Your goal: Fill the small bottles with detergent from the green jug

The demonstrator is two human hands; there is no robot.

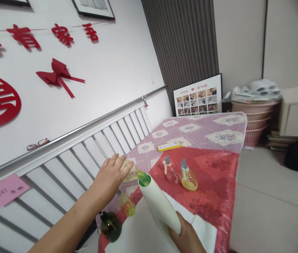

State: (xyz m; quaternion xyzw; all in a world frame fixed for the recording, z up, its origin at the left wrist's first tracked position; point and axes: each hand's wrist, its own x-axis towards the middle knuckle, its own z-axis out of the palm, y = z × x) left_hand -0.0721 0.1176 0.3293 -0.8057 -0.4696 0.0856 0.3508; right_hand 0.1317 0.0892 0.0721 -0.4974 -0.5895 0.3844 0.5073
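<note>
In the head view, the left hand (108,180) holds a clear bottle (130,173) from above; its fingers are curved over the side, and the thumb I cannot see. The bottle is tilted, and its yellow-green end, ahead of these fingertips, is at the open mouth of a pale cylindrical container (159,203). The right hand (187,232) is closed around the lower part of this container, which leans upward and away from its fingers, toward the left hand.

Below the left fingers there stand a small bottle with a yellowish tint (126,202) and, nearer to the wrist, a dark green bottle (111,227). Farther away than the right fingers, a spray bottle with a pink trigger (173,177) and a yellow-tinted spray bottle (190,181) stand side by side on a red cloth (212,182). A flat yellow box (169,146) lies beyond both hands' fingers.
</note>
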